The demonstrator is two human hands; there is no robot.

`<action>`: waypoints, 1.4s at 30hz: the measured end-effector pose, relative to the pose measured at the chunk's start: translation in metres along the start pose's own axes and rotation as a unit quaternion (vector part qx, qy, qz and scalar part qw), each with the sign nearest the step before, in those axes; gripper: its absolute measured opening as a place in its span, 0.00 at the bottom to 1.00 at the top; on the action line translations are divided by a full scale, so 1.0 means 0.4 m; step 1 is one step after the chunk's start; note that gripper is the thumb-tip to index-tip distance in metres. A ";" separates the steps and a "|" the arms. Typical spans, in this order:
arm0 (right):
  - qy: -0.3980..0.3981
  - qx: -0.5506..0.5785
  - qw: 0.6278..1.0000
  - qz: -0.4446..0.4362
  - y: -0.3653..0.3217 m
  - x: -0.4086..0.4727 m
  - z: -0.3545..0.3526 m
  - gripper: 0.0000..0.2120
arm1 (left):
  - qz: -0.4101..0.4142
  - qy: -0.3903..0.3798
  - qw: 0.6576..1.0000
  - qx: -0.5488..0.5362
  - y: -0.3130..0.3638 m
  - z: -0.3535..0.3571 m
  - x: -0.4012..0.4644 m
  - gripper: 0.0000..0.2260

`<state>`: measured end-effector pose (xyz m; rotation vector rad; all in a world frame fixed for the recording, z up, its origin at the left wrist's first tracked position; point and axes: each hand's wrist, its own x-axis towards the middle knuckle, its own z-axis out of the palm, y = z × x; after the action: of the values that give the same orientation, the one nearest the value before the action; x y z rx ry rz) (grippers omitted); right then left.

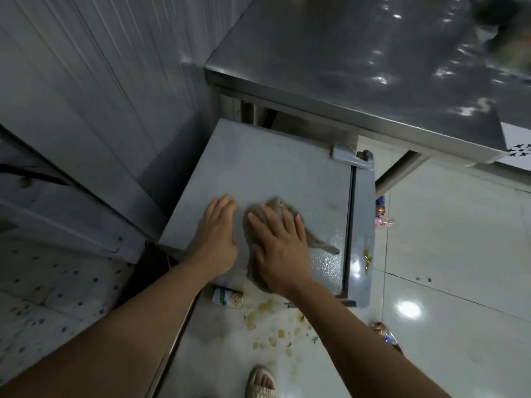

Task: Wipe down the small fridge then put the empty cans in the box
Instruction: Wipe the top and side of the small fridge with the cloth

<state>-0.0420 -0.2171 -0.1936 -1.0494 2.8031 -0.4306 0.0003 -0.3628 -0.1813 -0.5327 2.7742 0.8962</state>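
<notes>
— What were the hands doing?
— Right hand (280, 248) lay flat, fingers straight, pressing the grey cloth (316, 242) onto the small fridge (275, 168) top; left hand (217, 237) rested open just beside it.
— And the cans?
— One can (227, 295) lay on the floor (459, 254) below the fridge; the steel bench (359, 67) stood behind.
</notes>
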 end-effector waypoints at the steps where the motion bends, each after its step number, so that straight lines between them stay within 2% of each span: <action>1: -0.006 -0.007 1.000 -0.005 -0.015 -0.024 0.003 0.26 | 0.013 0.002 1.000 0.010 -0.007 0.002 -0.012 0.31; 5: -0.007 -0.018 1.000 -0.009 0.010 -0.038 -0.008 0.27 | 0.023 -0.026 0.998 0.051 -0.012 0.006 -0.046 0.32; 10: 0.032 -0.009 0.988 0.149 0.151 -0.120 -0.055 0.32 | 0.013 -0.047 0.996 0.074 0.003 -0.005 -0.055 0.34; 13: 0.036 -0.032 0.975 0.218 0.249 -0.081 -0.071 0.25 | 0.011 -0.045 0.995 0.087 0.022 -0.001 -0.055 0.32; 16: 0.047 0.003 0.962 0.267 0.284 -0.016 -0.065 0.25 | 0.068 -0.061 0.990 0.105 0.043 0.023 -0.055 0.32; 21: 0.132 0.023 0.954 0.269 0.209 -0.168 -0.023 0.26 | 0.061 -0.060 0.991 0.101 0.093 0.069 -0.062 0.26; 24: 0.138 0.063 0.956 0.250 0.161 -0.272 -0.006 0.25 | 0.047 -0.047 0.993 0.098 0.098 0.079 -0.061 0.25; 34: 0.130 0.105 0.951 0.259 0.334 -0.015 -0.083 0.25 | 0.016 -0.052 0.995 0.085 0.095 0.088 -0.044 0.25; 42: 0.168 0.144 0.954 0.204 0.215 -0.257 -0.010 0.27 | 0.026 -0.053 0.994 0.090 0.100 0.087 -0.050 0.26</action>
<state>-0.0192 -0.0869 -0.2147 -0.3490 3.0003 -1.0032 0.0052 -0.3064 -0.1827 -0.3728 2.7474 0.6544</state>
